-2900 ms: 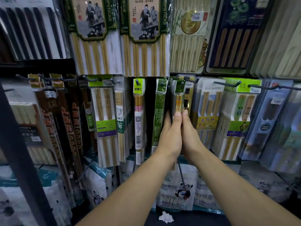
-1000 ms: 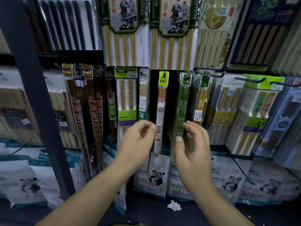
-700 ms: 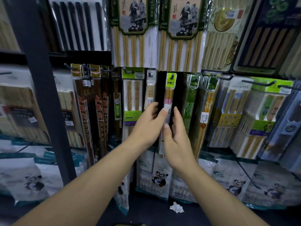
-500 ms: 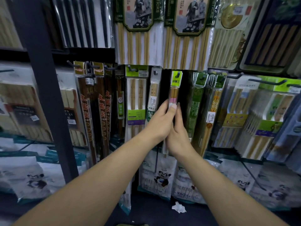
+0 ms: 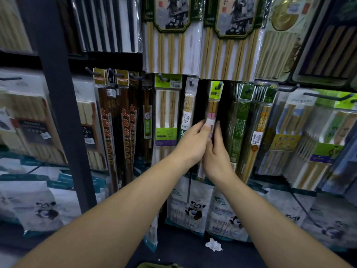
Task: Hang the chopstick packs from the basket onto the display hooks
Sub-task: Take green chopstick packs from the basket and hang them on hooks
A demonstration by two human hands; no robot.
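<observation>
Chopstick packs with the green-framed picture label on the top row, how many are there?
2, side by side: one pack above the left hand, the other to its right. More may hang hidden behind them.

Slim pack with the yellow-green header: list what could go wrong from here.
1. The slim pack hangs by its header on a hook; the left hand pinches it, and a downward tug could tear the header.
2. The right hand lies close to the dark green pack and could knock it askew.
</observation>
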